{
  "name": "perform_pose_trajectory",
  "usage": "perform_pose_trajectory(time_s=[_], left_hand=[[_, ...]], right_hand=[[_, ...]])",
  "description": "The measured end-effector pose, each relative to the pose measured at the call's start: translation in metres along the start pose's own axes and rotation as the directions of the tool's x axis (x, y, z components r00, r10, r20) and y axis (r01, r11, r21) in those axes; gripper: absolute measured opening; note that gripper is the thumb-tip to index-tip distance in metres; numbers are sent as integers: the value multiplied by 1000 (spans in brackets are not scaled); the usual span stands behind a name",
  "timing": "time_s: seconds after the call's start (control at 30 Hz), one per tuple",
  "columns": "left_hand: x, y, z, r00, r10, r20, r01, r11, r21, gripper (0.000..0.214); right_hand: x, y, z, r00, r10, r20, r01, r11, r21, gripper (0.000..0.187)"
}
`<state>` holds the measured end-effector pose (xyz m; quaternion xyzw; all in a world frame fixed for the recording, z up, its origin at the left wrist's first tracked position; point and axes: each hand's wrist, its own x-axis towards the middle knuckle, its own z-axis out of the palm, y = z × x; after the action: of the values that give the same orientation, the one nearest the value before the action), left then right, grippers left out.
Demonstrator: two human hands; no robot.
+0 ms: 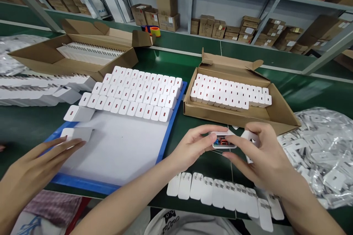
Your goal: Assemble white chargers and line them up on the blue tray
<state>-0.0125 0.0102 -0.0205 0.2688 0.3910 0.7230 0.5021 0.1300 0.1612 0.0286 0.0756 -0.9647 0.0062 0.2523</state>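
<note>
My left hand (pixel 190 147) pinches a white charger housing (pixel 233 146) between thumb and fingers. Its open side faces me, showing red and blue electronic parts (pixel 223 141) inside. My right hand (pixel 264 154) has a white plastic piece (pixel 250 140) tucked in its curled fingers, probably a charger cover, partly hidden. The right index fingertip touches the edge of the open housing, and the thumb is just below it. Under my hands lies a row of white charger covers with metal prongs (pixel 217 192) along the table's near edge.
Chargers (pixel 138 95) stand in rows on a blue-edged white tray (pixel 124 147); a co-worker's hand (pixel 52 158) touches one at left. A cardboard box (pixel 220 115) of chargers is ahead, another box (pixel 35 53) far left. A clear bag of white parts (pixel 325 158) is right.
</note>
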Motion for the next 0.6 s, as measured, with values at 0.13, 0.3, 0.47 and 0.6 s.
perform_pose_trajectory(time_s=[0.13, 0.3, 0.47, 0.6], left_hand=[[0, -2, -1, 1000, 13, 0, -13, 999, 32, 25], [0, -3, 0, 997, 73, 21, -73, 997, 40, 23], [1, -2, 0, 998, 58, 13, -59, 997, 42, 24], [2, -1, 0, 1000, 12, -1, -12, 1000, -22, 23]], right_hand=[[0, -1, 7, 998, -6, -67, 5, 1000, -10, 16], [4, -4, 12, 995, -13, -100, 16, 999, 28, 11], [4, -4, 13, 994, -34, -101, 36, 999, 17, 14], [2, 2, 0, 1000, -7, 10, 6, 995, 95, 26]])
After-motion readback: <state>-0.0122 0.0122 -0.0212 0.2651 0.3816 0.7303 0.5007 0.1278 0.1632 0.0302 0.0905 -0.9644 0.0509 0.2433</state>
